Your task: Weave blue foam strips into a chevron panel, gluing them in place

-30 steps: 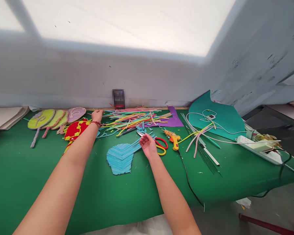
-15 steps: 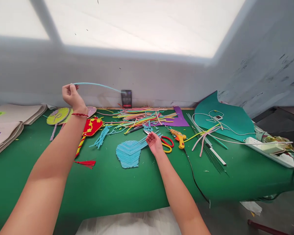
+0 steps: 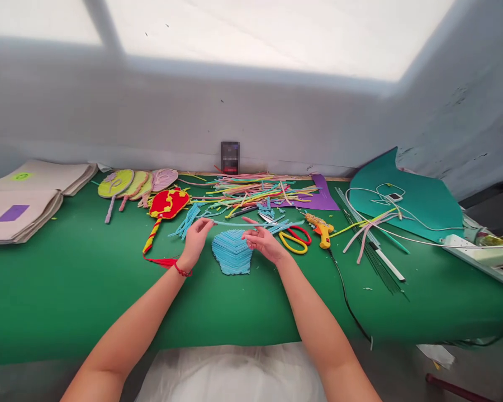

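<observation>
Fingers (image 3: 204,224) of the left hand (image 3: 196,237) are pinched together on one end of a thin light-blue strip (image 3: 230,224). The fingertips (image 3: 250,221) of the right hand (image 3: 263,241) close on it further along, with the other fingers loosely curled. The strip runs level between the two hands, just above the far edge of the blue woven fan piece (image 3: 232,254), which lies flat on the green table (image 3: 67,290). Just right of that piece lie the red-and-yellow scissors (image 3: 295,239), and beyond them the yellow glue gun (image 3: 321,226). Behind the piece spreads a heap of coloured strips (image 3: 251,194). To its left lies a red-and-yellow fan (image 3: 166,204).
</observation>
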`<state>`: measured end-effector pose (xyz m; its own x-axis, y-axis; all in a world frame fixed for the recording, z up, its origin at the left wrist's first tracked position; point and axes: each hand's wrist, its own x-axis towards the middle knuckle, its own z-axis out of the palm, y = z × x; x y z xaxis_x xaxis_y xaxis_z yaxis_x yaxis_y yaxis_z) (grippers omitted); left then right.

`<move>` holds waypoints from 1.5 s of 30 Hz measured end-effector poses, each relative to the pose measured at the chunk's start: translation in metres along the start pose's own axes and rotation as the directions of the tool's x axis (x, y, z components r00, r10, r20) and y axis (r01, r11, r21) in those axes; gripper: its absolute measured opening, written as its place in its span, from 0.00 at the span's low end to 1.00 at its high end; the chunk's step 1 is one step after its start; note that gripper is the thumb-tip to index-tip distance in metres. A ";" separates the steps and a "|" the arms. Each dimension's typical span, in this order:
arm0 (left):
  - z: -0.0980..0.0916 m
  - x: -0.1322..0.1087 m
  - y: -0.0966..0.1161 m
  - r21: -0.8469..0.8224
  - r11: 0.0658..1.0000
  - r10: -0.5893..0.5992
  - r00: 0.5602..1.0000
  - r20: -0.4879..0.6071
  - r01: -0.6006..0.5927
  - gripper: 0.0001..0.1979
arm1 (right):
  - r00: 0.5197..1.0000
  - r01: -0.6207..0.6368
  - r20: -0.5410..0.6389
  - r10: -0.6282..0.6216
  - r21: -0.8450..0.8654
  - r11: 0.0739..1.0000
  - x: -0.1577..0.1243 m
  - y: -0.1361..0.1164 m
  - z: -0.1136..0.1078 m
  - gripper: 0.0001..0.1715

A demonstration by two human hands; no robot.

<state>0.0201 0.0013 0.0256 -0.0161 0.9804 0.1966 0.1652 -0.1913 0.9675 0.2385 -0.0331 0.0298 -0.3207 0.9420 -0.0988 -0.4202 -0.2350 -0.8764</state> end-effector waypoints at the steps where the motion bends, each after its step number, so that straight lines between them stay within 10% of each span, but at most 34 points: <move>1: -0.001 -0.002 -0.003 0.020 1.000 -0.003 0.999 0.037 0.002 0.11 | 1.000 0.001 -0.002 -0.001 -0.015 1.000 0.000 -0.001 -0.001 0.22; 16: 0.012 -0.023 0.011 -0.207 0.961 -0.090 0.917 0.388 0.182 0.19 | 0.999 0.033 -0.010 -0.035 -0.145 0.989 -0.001 0.003 0.012 0.18; 25: 0.012 -0.023 0.009 -0.245 0.927 -0.208 0.933 0.293 0.283 0.21 | 0.992 -0.033 -0.127 0.020 -0.094 0.995 0.008 0.011 0.010 0.18; 35: 0.007 -0.018 0.008 -0.587 0.657 -0.365 0.880 0.303 0.474 0.17 | 0.935 0.149 -0.349 -0.069 0.208 0.967 0.004 -0.020 -0.019 0.15; 39: 0.008 -0.018 0.009 -0.563 0.687 -0.358 0.888 0.289 0.460 0.18 | 0.843 0.208 -0.534 -0.069 0.203 0.957 0.007 -0.020 -0.022 0.06; 45: 0.006 -0.016 0.007 -0.526 0.735 -0.346 0.904 0.252 0.428 0.17 | 0.542 0.373 -0.730 -0.417 -0.236 0.897 0.008 -0.016 -0.023 0.31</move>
<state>0.0270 -0.0154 0.0279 0.1770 0.9643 -0.1968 -0.4040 0.2535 0.8789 0.2616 -0.0159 0.0319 0.6210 0.7832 -0.0317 -0.2964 0.1972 -0.9345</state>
